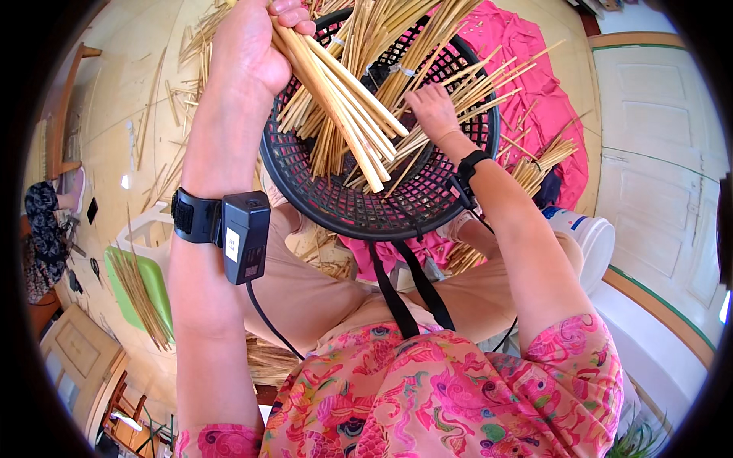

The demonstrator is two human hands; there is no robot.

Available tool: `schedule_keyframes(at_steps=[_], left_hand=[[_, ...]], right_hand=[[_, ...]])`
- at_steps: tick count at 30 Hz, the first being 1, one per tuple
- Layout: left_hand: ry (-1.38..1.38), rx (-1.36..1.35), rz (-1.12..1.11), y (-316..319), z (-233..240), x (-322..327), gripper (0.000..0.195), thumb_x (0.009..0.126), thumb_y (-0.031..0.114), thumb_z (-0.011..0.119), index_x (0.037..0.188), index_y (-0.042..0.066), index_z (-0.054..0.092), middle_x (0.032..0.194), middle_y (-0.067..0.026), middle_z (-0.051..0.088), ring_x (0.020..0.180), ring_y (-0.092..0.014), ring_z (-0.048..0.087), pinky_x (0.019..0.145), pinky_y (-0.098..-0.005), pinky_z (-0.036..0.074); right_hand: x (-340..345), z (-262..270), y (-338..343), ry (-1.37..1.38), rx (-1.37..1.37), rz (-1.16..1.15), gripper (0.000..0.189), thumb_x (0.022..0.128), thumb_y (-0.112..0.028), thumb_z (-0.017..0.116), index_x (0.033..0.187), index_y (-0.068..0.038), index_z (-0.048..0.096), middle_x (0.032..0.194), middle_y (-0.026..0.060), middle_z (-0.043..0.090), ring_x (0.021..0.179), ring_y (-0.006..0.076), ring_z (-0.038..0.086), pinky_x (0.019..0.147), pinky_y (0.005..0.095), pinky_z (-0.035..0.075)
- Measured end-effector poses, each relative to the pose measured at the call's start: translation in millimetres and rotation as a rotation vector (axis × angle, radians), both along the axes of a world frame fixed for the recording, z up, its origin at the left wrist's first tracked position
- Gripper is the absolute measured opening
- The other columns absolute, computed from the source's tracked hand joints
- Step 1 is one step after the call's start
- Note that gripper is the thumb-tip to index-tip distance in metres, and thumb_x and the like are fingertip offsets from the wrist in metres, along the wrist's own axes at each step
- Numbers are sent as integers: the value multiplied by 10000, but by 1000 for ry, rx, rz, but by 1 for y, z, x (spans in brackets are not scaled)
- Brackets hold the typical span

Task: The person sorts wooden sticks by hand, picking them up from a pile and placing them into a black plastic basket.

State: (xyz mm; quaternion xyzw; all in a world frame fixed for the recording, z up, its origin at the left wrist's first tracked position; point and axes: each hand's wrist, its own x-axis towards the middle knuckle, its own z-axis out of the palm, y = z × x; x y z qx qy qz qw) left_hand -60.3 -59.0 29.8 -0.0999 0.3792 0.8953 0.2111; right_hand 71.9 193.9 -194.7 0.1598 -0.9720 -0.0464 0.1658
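My left hand (257, 48) is closed around a bundle of thick, pale plant stalks (343, 109), whose ends point down and right over a black plastic mesh basket (378, 232). My right hand (432, 111) is over the basket's right part, touching the thinner stalks (481, 86) there; its fingertips are partly hidden, so whether it grips any cannot be told. Several bundles of thin stalks (395, 63) stand or lean in the basket, some bound with whitish ties.
Bright pink cloth (515, 34) lies under and beside the basket, with another tied bundle (544, 163) on it. A white bucket (595, 246) stands right. At left, stalks rest on a green and white stool (137, 286); loose stalks litter the floor. A person (43, 229) sits far left.
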Motion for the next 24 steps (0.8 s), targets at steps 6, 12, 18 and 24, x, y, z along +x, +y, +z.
schedule_keyframes(at_steps=[6, 12, 18, 24], left_hand=[[3, 32, -22, -3, -1, -3, 162, 914, 189, 495, 798, 97, 430, 569, 43, 358, 464, -81, 361, 444, -229, 340], [68, 184, -221, -22, -10, -18, 151, 916, 185, 520, 842, 60, 477, 577, 31, 397, 481, -71, 390, 464, -225, 354], [89, 96, -270, -12, 5, -5, 151, 908, 187, 546, 843, 75, 469, 567, 45, 365, 464, -55, 347, 462, -214, 331], [47, 46, -316, -1, 0, 3, 179, 904, 225, 556, 867, 62, 493, 567, 49, 363, 473, -59, 356, 468, -220, 344]], right_hand=[[-16, 55, 35, 160, -82, 49, 144, 722, -75, 562, 861, -110, 565, 776, 34, 552, 823, 211, 556, 838, 353, 434], [-26, 148, 44, 374, -57, 40, 170, 723, -79, 584, 890, -110, 601, 811, 36, 591, 835, 221, 571, 808, 364, 442], [6, 222, 68, 526, -115, -191, 154, 757, -55, 588, 900, -96, 626, 818, 64, 618, 826, 244, 585, 763, 362, 463], [57, 232, 55, 427, -329, -349, 146, 775, -57, 595, 915, -81, 630, 812, 82, 626, 779, 252, 597, 739, 362, 474]])
